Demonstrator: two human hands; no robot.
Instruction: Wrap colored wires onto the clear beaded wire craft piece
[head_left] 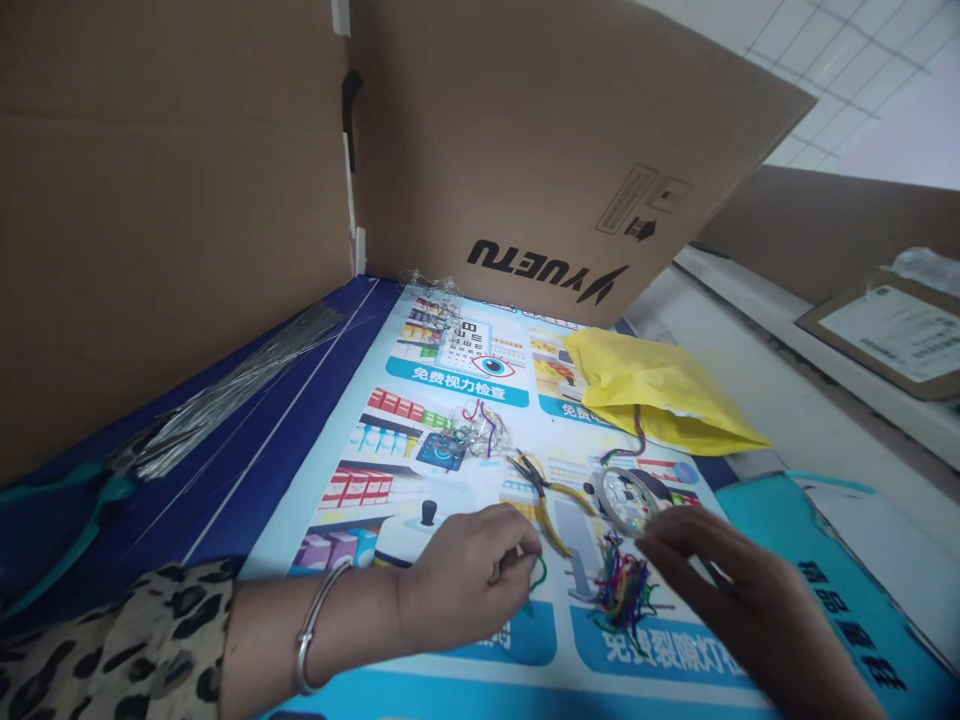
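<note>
Thread [539,572] at the left hand [471,568], round dish [604,492] by the right hand [731,568]

From where I stand, the left hand is curled, thumb and forefinger drawn together, with a green loop of that thread showing past the fingertips; the pinch itself is half hidden behind the knuckles. The right hand reaches in with its fingertips at the rim of the dish, and I cannot tell whether it grips the rim, something small, or nothing. Its wrist runs out at the bottom.

The dish is on the printed sheet [281,530] covering the desk, and its clear, glinting contents are too small to name. Just below it lies a bunch of coloured strings [625,588], partly overlapping the printed lettering. Pliers [546,492] with yellow handles rest between the hands, jaws apart.

Farther back, a yellow packet [660,378] sits puffed up, a dark cord [640,432] by its lower edge; what is inside stays out of sight. A clear tangle [478,432] laced with coloured strands lies left of the pliers. The teal handles [94,515] at far left are cut off, and the pale strands [240,390] beside them blur together.
</note>
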